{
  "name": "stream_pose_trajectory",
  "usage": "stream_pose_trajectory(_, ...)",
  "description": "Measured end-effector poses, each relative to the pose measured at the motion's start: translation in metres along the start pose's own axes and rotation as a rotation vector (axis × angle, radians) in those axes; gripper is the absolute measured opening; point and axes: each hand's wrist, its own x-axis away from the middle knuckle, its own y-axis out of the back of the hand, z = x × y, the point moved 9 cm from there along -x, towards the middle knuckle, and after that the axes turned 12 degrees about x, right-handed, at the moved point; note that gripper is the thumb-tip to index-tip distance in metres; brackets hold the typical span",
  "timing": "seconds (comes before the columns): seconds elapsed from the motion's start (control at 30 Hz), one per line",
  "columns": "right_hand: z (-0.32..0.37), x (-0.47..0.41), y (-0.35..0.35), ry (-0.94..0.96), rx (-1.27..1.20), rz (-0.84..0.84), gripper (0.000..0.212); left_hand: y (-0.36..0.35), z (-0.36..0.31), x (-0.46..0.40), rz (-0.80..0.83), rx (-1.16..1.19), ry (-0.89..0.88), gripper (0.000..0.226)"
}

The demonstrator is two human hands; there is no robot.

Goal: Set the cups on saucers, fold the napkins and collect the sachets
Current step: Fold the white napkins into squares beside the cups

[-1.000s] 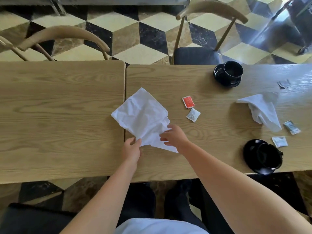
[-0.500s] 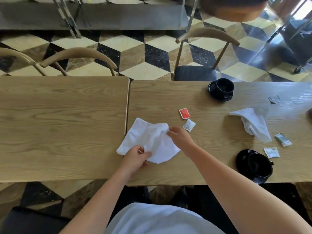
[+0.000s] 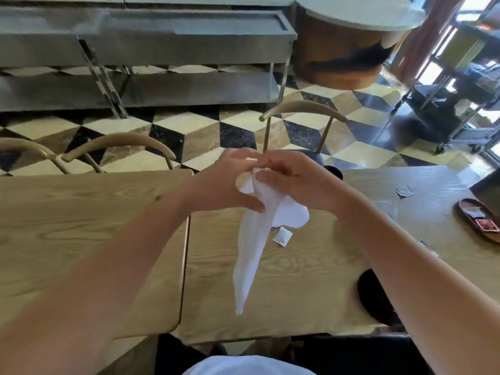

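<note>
napkin (image 3: 253, 239): held up in the air above the table, bunched at the top, the long tail hanging down to a point over the seam between the two tabletops.
right hand (image 3: 293, 180): grip is closed on the napkin's top, cloth pinched between thumb and curled fingers.
left hand (image 3: 230, 182): pressed close against the right, thumb laid on the cloth just below the bunch, fingers curled round the napkin's top edge.
white sachet (image 3: 282, 236): seen flat on the table, just right of the hanging tail, apart from it.
grey sachet (image 3: 403, 191): lying on the table farther right, well apart from the napkin.
wooden tray (image 3: 465, 212): at the right edge, a red sachet (image 3: 486, 224) and a pale one resting inside.
black saucer (image 3: 374, 299): partly hidden behind the right forearm, near the front edge.
table (image 3: 297, 280): light wood, two tops butted together.
chairs (image 3: 303, 109): curved backs seen beyond the far edge.
</note>
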Motion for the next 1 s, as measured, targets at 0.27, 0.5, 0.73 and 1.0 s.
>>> stream_pose_trajectory(0.27, -0.006, 0.002, 0.077, -0.033, 0.242, -0.127, 0.019, 0.052, -0.001, -0.025, -0.075, 0.068, 0.127, 0.057)
stream_pose_trajectory(0.5, -0.078, 0.015, 0.051, -0.246, 0.561, 0.288, 0.019, 0.057, 0.034, -0.018, -0.085, 0.081, 0.226, 0.040)
stream_pose_trajectory(0.73, -0.133, -0.016, 0.064, -0.364, 0.791, 0.126, 0.024, 0.060, 0.121, -0.009, 0.046, -0.372, 0.575, 0.036)
stream_pose_trajectory(1.0, -0.133, -0.030, 0.139, -0.373, 0.855, -0.313, 0.014, 0.126, 0.106, -0.005, -0.436, -0.472, 0.404, 0.021)
